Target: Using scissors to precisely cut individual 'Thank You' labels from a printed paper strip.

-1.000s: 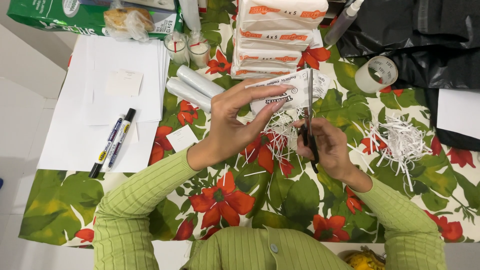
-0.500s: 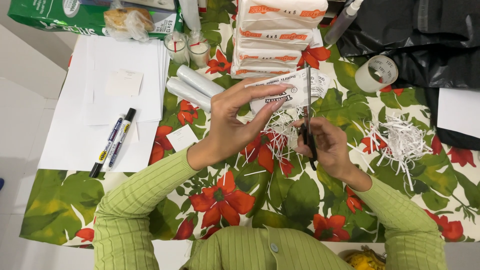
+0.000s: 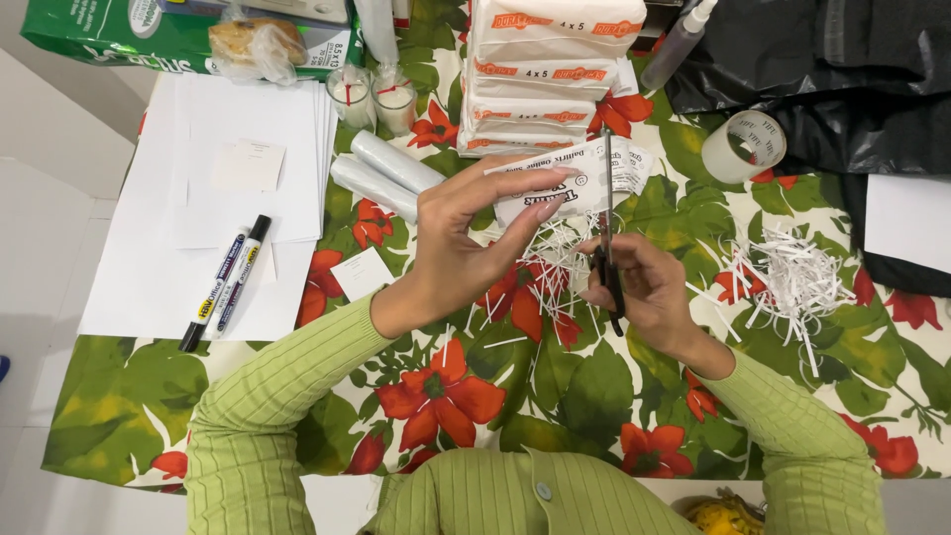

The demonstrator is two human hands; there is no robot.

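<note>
The bench (image 3: 555, 396) carries a floral cloth, red blooms on green leaves. Ranked by size, it holds: a sheaf of white paper (image 3: 198, 198) at the person's left, a stack of white packets (image 3: 545, 79) at the far edge, a loose heap of white shreds (image 3: 792, 282) at the right, a tape roll (image 3: 743, 147), and two markers (image 3: 226, 282) lying on the paper.

The left hand (image 3: 466, 248) holds a printed white sheet (image 3: 570, 183) above the bench, fingers pinched on its near edge, thumb on top. The right hand (image 3: 649, 297) is clenched through the handles of black scissors (image 3: 606, 238), with the blades pointing away from the person and set against the sheet's edge (whether the blades are parted cannot be told at this angle).

Procedure, as a judgement: keep the sheet taut and level, make each cut parallel to the last, and keep the left fingertips well clear of the blade line. Cut strips (image 3: 555, 267) lie directly beneath the hands, so holding the sheet over that spot should keep the litter in one place.
</note>
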